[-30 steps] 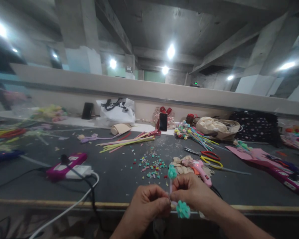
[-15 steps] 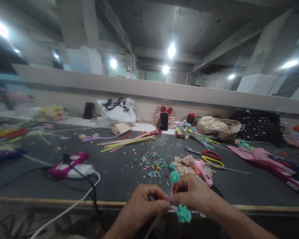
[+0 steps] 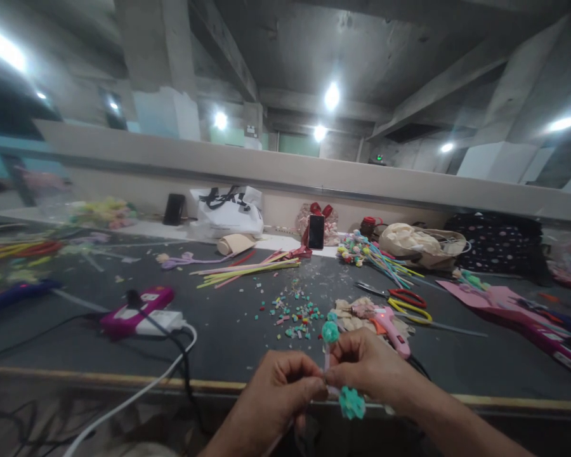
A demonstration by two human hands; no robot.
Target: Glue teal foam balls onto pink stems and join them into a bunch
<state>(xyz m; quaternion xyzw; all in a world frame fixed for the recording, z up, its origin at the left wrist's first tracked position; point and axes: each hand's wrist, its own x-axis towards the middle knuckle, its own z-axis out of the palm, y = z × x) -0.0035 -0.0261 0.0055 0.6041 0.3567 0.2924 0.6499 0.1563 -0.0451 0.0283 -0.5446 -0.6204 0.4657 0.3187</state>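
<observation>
My left hand (image 3: pixel 285 390) pinches a pale stem at the table's front edge, thumb against fingers. Touching it, my right hand (image 3: pixel 366 365) is closed round the same pale stems (image 3: pixel 327 358). One teal flower ball (image 3: pixel 330 331) stands upright above my fingertips, with a smaller teal piece just behind it. A second teal ball (image 3: pixel 351 403) hangs below my right hand. Where the stems meet is hidden by my fingers. Behind my right hand a pink glue gun (image 3: pixel 390 329) lies on crumpled beige material (image 3: pixel 345 311).
Small teal, red and pink bits (image 3: pixel 299 314) are scattered mid-table. Scissors (image 3: pixel 406 298) lie to the right, long coloured strips (image 3: pixel 247 271) behind. A magenta power strip (image 3: pixel 136 311) with cables is on the left. A phone (image 3: pixel 315 231) stands at the back.
The view has shifted slightly. The upright teal ball has moved a little up and left, and the lower one has turned slightly. Both hands keep their hold, fingertips close together.
</observation>
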